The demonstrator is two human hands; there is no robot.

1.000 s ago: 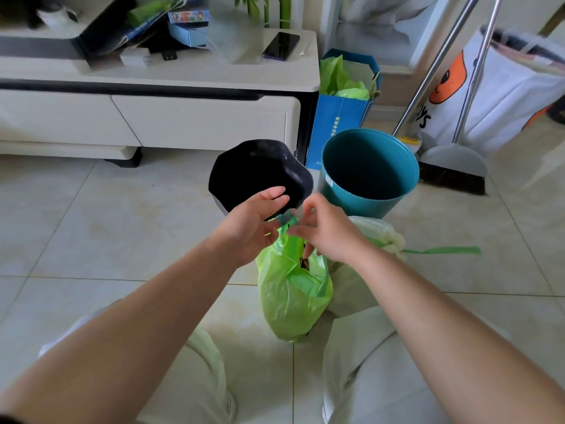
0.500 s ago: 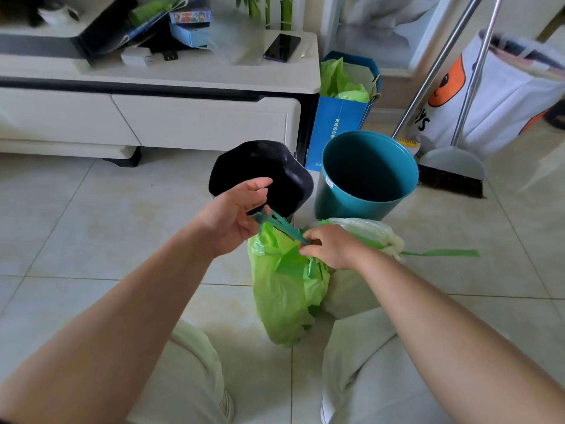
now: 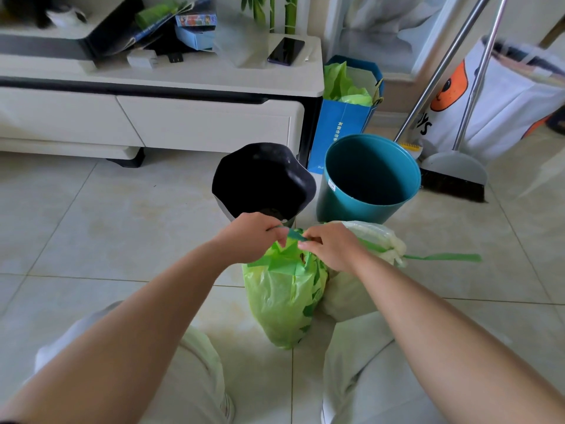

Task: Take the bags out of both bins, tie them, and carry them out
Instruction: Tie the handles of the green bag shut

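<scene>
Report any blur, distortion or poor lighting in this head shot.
Head view: the wide-angle lens bows the cabinet edge and splays the broom handles. The tote at upper right is smeared. The black bin shows almost no detail inside. The left hand and right hand, pinching the drawstring of the green bag, are sharp. The light is soft, with no hard shadows.
</scene>
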